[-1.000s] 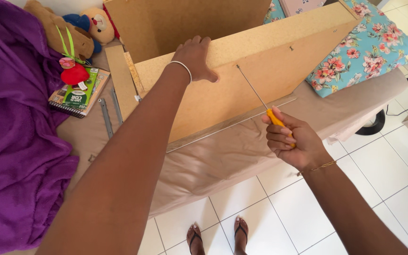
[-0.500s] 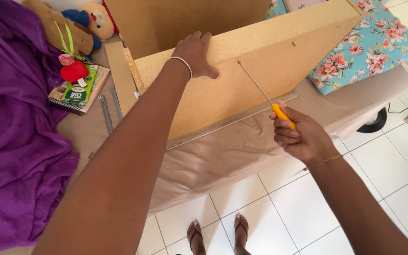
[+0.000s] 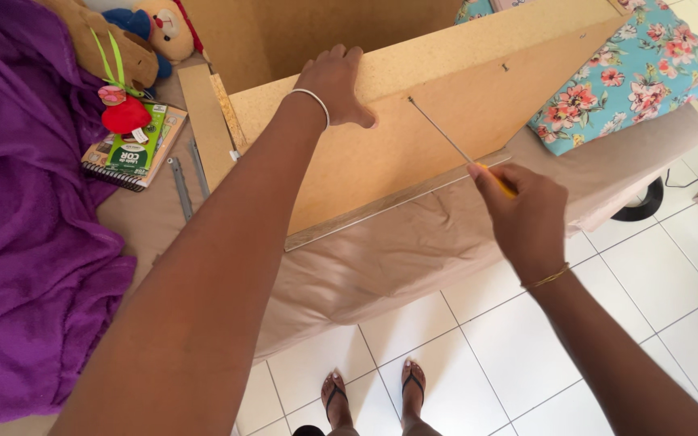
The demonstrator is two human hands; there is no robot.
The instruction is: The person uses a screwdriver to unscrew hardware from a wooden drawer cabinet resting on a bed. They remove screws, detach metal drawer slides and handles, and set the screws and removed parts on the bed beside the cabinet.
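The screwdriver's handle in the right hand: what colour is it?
Yellow-orange, on the screwdriver gripped by the right hand; head view shows it.

Counts on and around the bed

One long-shafted yellow-handled screwdriver (image 3: pixel 456 147), one raw chipboard panel (image 3: pixel 414 137), one floral pillow (image 3: pixel 632 77), one purple blanket (image 3: pixel 18 242), one spiral-bound book (image 3: pixel 132 149), two grey metal rails (image 3: pixel 181 187).

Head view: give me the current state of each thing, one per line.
Left hand: resting on the top edge of the board, bracing it.
Right hand: closed around the screwdriver handle.
Screwdriver: tip at the board face near its top edge, shaft slanted.
Chipboard panel: standing on edge on the bed.
Purple blanket: crumpled.
Spiral notebook: closed, lying flat.
Floral pillow: lying behind the panel.
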